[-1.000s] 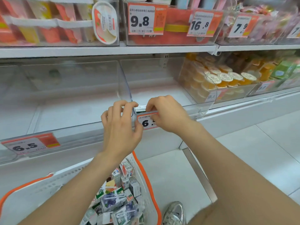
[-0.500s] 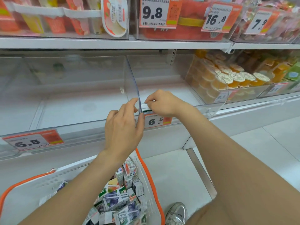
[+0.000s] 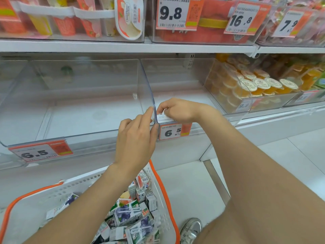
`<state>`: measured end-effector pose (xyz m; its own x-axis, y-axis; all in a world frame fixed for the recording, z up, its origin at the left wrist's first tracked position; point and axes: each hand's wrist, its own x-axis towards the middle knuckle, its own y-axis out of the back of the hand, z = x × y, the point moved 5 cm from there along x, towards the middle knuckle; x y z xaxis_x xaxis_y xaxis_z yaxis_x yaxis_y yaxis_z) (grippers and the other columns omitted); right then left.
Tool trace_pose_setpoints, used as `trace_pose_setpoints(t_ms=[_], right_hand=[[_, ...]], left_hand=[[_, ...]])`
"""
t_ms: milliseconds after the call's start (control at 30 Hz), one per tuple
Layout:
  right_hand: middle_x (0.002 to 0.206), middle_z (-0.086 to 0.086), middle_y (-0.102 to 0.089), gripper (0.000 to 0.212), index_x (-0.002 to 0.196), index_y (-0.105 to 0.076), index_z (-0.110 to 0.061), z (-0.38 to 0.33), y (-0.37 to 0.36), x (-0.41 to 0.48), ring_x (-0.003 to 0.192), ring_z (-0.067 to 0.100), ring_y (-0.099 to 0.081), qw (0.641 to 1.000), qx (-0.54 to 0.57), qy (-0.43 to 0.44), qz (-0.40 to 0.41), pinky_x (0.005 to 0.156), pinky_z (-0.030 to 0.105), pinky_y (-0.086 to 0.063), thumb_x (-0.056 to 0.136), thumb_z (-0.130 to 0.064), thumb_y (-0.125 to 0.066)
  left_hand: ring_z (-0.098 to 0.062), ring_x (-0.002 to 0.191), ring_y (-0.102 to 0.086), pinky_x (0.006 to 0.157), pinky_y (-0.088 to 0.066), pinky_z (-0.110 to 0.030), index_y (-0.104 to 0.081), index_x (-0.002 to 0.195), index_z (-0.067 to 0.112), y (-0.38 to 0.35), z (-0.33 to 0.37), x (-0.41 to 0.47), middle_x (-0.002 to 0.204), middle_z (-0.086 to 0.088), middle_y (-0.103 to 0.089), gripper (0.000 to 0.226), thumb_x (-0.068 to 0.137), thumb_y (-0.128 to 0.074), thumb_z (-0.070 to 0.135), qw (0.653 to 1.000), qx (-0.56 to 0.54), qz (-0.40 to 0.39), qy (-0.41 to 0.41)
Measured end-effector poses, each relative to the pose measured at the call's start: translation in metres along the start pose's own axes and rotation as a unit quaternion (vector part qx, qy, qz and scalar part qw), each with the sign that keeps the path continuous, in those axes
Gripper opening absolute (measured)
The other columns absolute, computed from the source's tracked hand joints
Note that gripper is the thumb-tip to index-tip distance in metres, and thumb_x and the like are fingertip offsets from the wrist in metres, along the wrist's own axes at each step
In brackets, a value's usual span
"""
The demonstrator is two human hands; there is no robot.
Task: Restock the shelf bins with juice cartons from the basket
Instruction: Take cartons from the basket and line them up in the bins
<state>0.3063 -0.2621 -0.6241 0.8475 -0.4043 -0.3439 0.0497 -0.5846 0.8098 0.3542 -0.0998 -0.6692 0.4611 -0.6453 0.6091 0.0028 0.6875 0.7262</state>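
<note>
9.8 tag (image 3: pixel 173 14), 16.8 tag (image 3: pixel 243 19), 7.9 tag (image 3: pixel 288 23) — upper bins (image 3: pixel 207 39), 6.5 tags (image 3: pixel 41 153) — lower bins (image 3: pixel 105 81)

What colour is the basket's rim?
Orange rim on the white perforated plastic basket; clearest in head view.
</note>
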Motion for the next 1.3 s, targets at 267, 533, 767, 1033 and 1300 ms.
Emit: trace_pose_setpoints(t_ms=[267,533,767,1033,1300], right_hand=[[0.064,-0.019,-0.053,0.036,0.074,-0.061,-0.027,0.003,-0.005,0.008,0.059,0.003,-0.049,0.998,0.034,-0.032,-0.035,0.071,0.028,-0.038,0.104,-0.021,-0.042],[0.083,0.019,-0.046,0.03,0.088,-0.049,0.005,-0.013,-0.001,0.011,0.071,0.019,-0.037,0.997,0.001,-0.025,-0.078,0.067,0.048,-0.041,0.094,-0.024,-0.049],[0.064,-0.007,-0.026,0.031,0.076,-0.039,-0.015,-0.006,0.001,0.0,0.057,0.014,-0.025,0.999,-0.021,-0.004,-0.045,0.064,0.034,-0.038,0.105,-0.023,-0.044],[0.081,-0.021,-0.06,0.018,0.103,-0.073,-0.031,-0.009,0.011,-0.01,0.069,-0.006,-0.058,0.995,-0.051,0.084,0.021,0.07,0.019,-0.041,0.108,-0.026,-0.057],[0.076,-0.014,-0.059,0.024,0.093,-0.073,-0.038,-0.011,0.011,-0.003,0.068,0.007,-0.052,0.993,-0.079,0.081,0.014,0.07,0.03,-0.042,0.106,-0.024,-0.058]], left_hand=[[-0.022,0.079,-0.07,0.099,-0.04,-0.046,-0.062,0.138,0.012,0.001,-0.014,0.007,0.089,0.003,-0.075,0.048,0.104,-0.056,0.045,0.995,0.074,0.002,-0.061],[-0.021,0.064,-0.068,0.081,-0.05,-0.04,-0.06,0.143,0.007,0.005,-0.011,0.008,0.08,0.004,-0.075,0.052,0.099,-0.057,0.035,0.997,0.034,-0.032,-0.062],[-0.023,0.08,-0.064,0.097,-0.039,-0.042,-0.048,0.152,0.008,0.011,-0.008,-0.003,0.092,0.002,-0.073,0.069,0.087,-0.037,0.025,0.993,0.061,-0.084,-0.061],[-0.032,0.109,-0.054,0.105,-0.036,-0.045,-0.048,0.15,0.015,0.015,-0.006,-0.014,0.12,-0.004,-0.063,0.075,0.078,-0.031,0.024,0.983,0.095,-0.148,-0.051],[-0.03,0.106,-0.053,0.099,-0.035,-0.042,-0.049,0.148,0.019,0.014,-0.008,-0.015,0.116,-0.002,-0.061,0.067,0.08,-0.048,0.019,0.979,0.102,-0.175,-0.038]])
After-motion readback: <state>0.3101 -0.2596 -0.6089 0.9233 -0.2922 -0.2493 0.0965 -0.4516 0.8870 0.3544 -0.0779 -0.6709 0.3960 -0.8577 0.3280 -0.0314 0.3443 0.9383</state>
